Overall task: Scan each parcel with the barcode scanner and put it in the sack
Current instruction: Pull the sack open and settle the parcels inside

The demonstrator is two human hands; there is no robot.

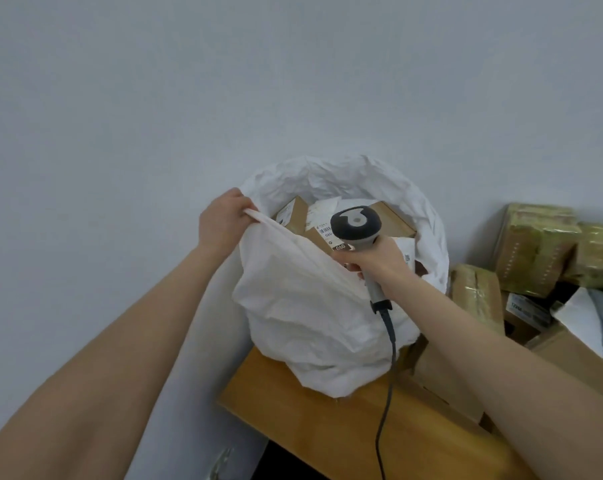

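Several brown parcels (pixel 392 221) lie inside the white sack (pixel 307 306), which rests on our wooden counter (pixel 310 431) against the wall (pixel 293 81). Our left grip (pixel 224 223) curls round the sack's rim and holds the mouth open. Our right grip (pixel 373 261) wraps round the handle of the barcode scanner (pixel 355 223), its head above the labelled parcels. Its cable (pixel 388 393) hangs down over the counter. Just right of the sack we see other parcels (pixel 535 251) piled.
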